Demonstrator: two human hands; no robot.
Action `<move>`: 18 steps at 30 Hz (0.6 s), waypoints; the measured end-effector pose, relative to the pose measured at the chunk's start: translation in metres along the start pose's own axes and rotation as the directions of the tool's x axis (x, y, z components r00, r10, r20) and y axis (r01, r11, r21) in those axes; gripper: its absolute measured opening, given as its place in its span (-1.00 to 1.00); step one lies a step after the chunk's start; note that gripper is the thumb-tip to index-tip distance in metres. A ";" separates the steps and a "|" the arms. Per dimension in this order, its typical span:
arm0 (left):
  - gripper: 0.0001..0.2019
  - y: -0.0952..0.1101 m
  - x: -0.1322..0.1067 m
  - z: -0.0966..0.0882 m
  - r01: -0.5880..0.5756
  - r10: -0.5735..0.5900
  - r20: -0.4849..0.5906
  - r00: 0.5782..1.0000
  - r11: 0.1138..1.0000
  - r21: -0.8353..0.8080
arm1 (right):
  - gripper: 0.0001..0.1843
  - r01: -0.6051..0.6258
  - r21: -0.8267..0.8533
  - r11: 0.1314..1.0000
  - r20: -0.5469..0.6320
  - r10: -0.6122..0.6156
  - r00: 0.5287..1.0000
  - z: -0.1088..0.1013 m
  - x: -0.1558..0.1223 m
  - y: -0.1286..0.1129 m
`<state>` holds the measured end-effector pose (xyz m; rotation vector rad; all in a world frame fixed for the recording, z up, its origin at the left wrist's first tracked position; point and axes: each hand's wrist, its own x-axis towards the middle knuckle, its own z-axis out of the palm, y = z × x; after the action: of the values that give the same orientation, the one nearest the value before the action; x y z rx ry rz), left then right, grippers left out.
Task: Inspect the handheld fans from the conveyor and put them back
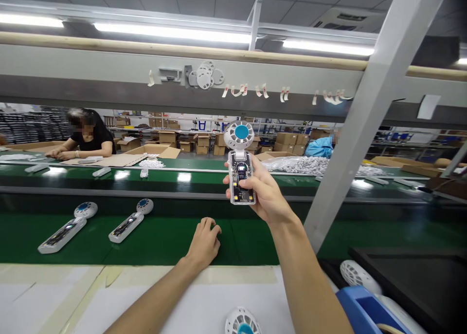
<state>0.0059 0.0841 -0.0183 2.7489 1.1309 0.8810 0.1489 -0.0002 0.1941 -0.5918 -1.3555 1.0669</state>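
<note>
My right hand grips a small white handheld fan upright, raised above the green conveyor belt. Its round head has a teal hub, and a lit dark circuit board shows through the handle. The thumb presses on the front of the board. My left hand rests on the near belt, fingers loosely bent and nothing visible in them. To its left lie two similar fans, one nearer and one farther left. Another fan head shows at the bottom edge, partly cut off.
A slanted grey post stands right of my arm. At lower right are a blue holder, a white fan part and a black tray. Across the far belt a person works near cardboard and white parts.
</note>
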 end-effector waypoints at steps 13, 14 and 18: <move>-0.71 -0.001 0.000 0.002 -0.002 0.002 0.002 1.000 1.000 -0.031 | -0.58 0.188 -0.166 0.968 -0.316 -0.232 0.920 0.007 0.014 0.028; -0.71 -0.001 0.001 0.002 -0.005 0.005 -0.003 1.000 0.999 -0.035 | -0.58 0.233 -0.271 0.934 -0.352 -0.321 0.879 0.006 0.014 0.027; -0.71 0.002 0.003 0.001 0.002 -0.002 -0.013 1.000 0.999 -0.045 | -0.76 0.255 -0.341 0.905 -0.379 -0.380 0.844 0.001 0.000 0.006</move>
<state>0.0092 0.0845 -0.0173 2.7096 1.1014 0.9141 0.1460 0.0017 0.1891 -0.7303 -1.1531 0.4304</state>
